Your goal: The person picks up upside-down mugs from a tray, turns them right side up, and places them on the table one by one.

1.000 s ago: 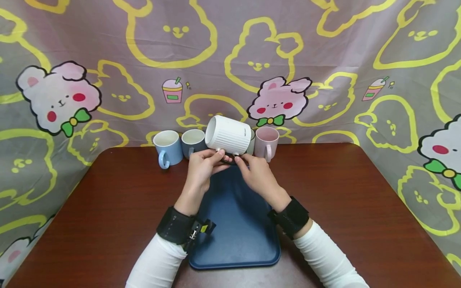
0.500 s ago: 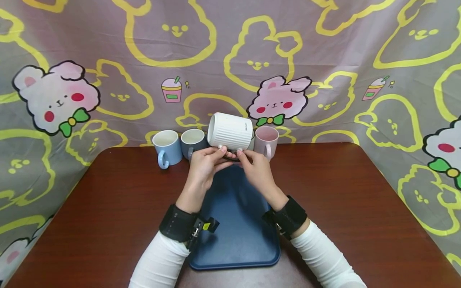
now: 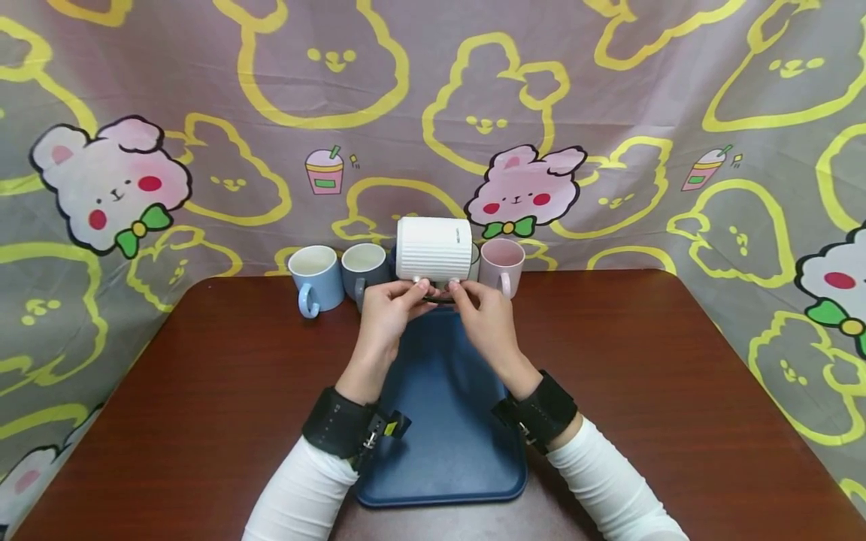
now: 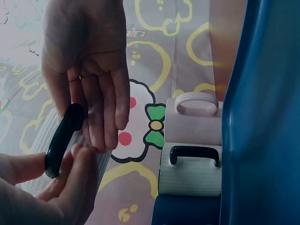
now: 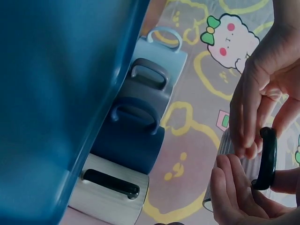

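A white ribbed mug [image 3: 434, 248] with a black handle is held on its side above the far end of the tray, its mouth to the left. My left hand [image 3: 384, 315] pinches the left end of the black handle [image 4: 63, 140] between thumb and fingers. At the other end of the handle, my right hand [image 3: 489, 319] pinches likewise with its thumb and fingers. Both hands' fingers reach behind the handle against the mug's side. Several mugs stand in a row behind: light blue [image 3: 316, 274], grey [image 3: 364, 264], navy [image 5: 133, 145], pale with a black handle [image 4: 190, 173], and pink [image 3: 501, 263].
A blue tray [image 3: 446, 451] lies lengthwise on the brown wooden table [image 3: 649, 391], beneath the forearms. A patterned cloth backdrop [image 3: 379, 98] rises right behind the mug row. The held mug partly hides the middle of that row.
The white mug has turned from a tilt to nearly level, and its open mouth has swung out of sight. It has shifted slightly right; both hands keep their pinch on the handle.
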Motion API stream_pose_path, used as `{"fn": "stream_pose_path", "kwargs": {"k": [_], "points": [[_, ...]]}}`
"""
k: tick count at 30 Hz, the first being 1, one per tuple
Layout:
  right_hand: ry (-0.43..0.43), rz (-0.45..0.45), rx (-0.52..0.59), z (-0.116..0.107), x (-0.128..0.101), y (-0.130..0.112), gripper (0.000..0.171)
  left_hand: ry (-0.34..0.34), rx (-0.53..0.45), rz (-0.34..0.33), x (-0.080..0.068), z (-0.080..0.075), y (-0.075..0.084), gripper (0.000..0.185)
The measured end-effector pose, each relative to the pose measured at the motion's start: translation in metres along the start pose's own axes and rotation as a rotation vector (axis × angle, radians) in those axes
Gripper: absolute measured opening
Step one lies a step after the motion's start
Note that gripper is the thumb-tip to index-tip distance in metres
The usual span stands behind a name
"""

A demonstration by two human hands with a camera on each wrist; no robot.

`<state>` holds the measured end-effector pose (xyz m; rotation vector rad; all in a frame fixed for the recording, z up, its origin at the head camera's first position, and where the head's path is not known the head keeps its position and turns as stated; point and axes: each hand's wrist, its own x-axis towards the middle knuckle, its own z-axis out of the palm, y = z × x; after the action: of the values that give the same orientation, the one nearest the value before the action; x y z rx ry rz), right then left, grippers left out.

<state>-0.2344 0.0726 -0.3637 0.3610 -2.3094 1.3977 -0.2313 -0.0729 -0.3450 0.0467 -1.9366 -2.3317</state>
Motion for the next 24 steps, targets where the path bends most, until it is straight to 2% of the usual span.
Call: {"fn": "stream_pose_path", "kwargs": {"k": [4,6,8,12,15,18,24], "points": [[0.005,-0.001,0.003,0.0000,0.0000,0.0003,0.027,0.043,0.080,0.039,0.0001,0.0015,-0.0016,0.024],[-0.013,0.041,0.067,-0.0002,0.0001,0.0004,0.027,0.055,0.109,0.052,0.0004,0.0023,-0.0024,0.023],[-0.051,0.117,0.203,-0.0005,0.0002,0.0003,0.028,0.061,0.128,0.053,0.0004,0.0030,-0.0028,0.023],[-0.133,0.312,0.547,-0.0010,0.0006,-0.0009,0.033,0.070,0.131,0.047,-0.0002,0.0040,-0.0032,0.023],[-0.153,0.399,0.680,-0.0008,0.0007,-0.0014,0.034,0.071,0.125,0.045,-0.0005,0.0045,-0.0032,0.023],[-0.154,0.423,0.751,-0.0004,0.0006,-0.0017,0.035,0.067,0.110,0.042,-0.0004,0.0047,-0.0030,0.023],[-0.151,0.417,0.878,0.0017,-0.0019,-0.0039,0.036,0.060,0.079,0.034,-0.0012,0.0054,-0.0027,0.024]]}}
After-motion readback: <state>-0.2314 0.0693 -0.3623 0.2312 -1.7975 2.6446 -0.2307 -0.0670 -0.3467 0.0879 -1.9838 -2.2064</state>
